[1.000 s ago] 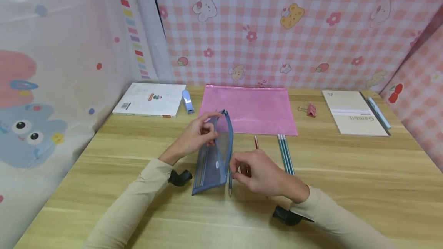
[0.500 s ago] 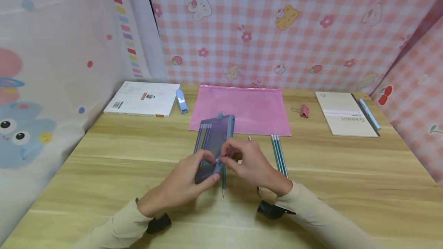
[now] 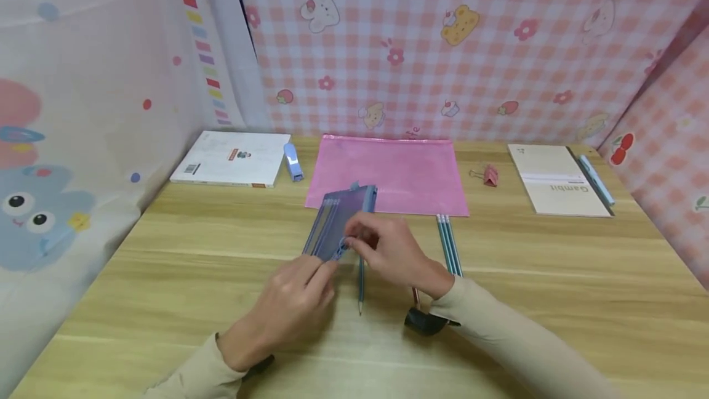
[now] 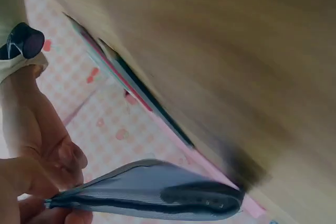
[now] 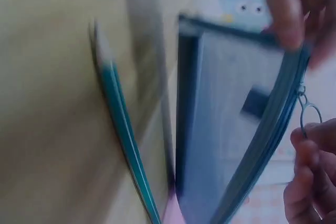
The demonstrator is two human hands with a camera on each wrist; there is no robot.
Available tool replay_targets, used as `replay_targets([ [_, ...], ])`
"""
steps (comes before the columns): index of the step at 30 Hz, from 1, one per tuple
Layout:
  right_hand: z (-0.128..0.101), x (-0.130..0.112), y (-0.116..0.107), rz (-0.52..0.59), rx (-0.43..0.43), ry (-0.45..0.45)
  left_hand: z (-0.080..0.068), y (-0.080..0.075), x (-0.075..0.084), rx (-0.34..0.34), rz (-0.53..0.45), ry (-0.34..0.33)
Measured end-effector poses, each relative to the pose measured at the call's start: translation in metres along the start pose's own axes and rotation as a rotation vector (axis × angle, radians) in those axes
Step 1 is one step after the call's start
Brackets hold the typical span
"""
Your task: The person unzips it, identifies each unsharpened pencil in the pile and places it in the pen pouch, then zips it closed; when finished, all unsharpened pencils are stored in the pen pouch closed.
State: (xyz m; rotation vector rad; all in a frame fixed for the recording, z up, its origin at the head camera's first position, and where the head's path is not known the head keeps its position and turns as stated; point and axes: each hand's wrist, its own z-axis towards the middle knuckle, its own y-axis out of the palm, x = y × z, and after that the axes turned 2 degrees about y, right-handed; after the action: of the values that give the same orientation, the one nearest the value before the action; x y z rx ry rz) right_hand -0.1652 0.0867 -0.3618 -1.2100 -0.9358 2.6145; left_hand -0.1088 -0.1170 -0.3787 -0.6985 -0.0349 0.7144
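A blue see-through mesh zip pouch (image 3: pixel 350 208) stands tilted on the table, with several pencils showing through its left side. My left hand (image 3: pixel 288 297) pinches its near corner at the zip's end. My right hand (image 3: pixel 390 257) pinches the ring-shaped zip pull (image 5: pixel 310 105), close by the left fingers. In the right wrist view the zip edge runs along the pouch top beside that ring. A green pencil (image 3: pixel 361 288) lies below the right hand, point toward me. A red pencil (image 3: pixel 415 297) is mostly hidden under the right forearm and hand.
Three green pencils (image 3: pixel 450 245) lie to the right. Behind are a pink zip folder (image 3: pixel 393 171), a white book (image 3: pixel 229 159), a blue stapler (image 3: pixel 292 162), a pink binder clip (image 3: pixel 490 175), a notebook (image 3: pixel 554 180) and a light blue pen (image 3: pixel 596 179).
My left hand has moved from the pouch's far top edge to its near corner. My right hand has come left onto the zip pull, and the pouch has turned and tilted.
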Motion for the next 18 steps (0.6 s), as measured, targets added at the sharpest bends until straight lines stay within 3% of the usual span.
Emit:
replay_targets([
  [4, 0.017, 0.014, -0.004, -0.133, 0.073, -0.041, -0.007, -0.009, -0.006, 0.002, 0.018, 0.019],
  [6, 0.024, 0.022, -0.01, -0.259, 0.125, -0.074, -0.011, -0.015, -0.009, -0.014, 0.001, 0.036],
  [11, 0.03, 0.034, -0.026, -0.52, 0.246, -0.228, -0.03, -0.037, -0.021, -0.066, -0.046, 0.067],
  [14, 0.032, 0.038, -0.033, -0.54, 0.308, -0.247, -0.041, -0.05, -0.031, -0.105, -0.034, 0.038],
  [18, 0.034, 0.038, -0.034, -0.485, 0.338, -0.213, -0.052, -0.062, -0.045, -0.161, 0.012, 0.017],
])
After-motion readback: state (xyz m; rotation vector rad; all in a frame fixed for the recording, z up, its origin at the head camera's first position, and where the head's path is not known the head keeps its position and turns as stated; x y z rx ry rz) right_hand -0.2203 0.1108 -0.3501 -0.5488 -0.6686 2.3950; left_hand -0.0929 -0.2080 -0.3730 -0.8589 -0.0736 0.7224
